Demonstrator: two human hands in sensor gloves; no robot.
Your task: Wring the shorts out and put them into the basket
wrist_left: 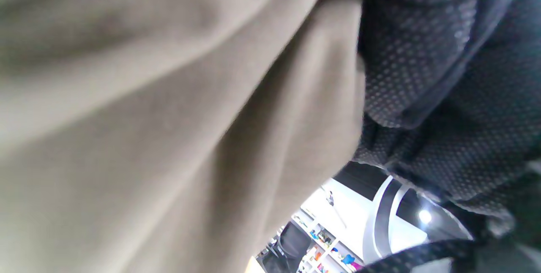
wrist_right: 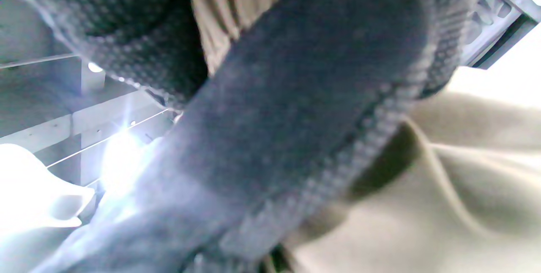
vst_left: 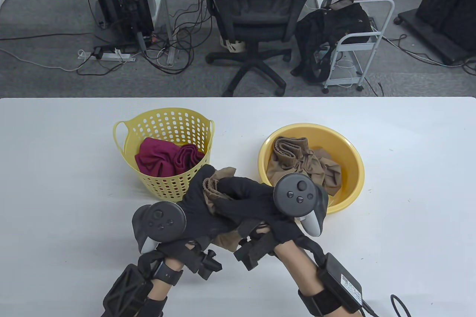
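Table view: both hands, left (vst_left: 199, 201) and right (vst_left: 249, 201), clamp tan shorts (vst_left: 212, 192) beside basket (vst_left: 163, 123); I'd counter-twist firmly before dropping.

Table view bright, sharp; wrist views blurred, glary

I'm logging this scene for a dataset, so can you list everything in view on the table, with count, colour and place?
table: one, white, spans the view
basket: one, yellow, perforated, left of centre
red cloth: bunched, dark red, inside the basket
bowl: one, yellow, right of the basket
brown cloth: bunched, brown, inside the bowl
shorts: one, brown, gripped between both hands above the table
left hand: black glove, grips the shorts
right hand: black glove, grips the shorts
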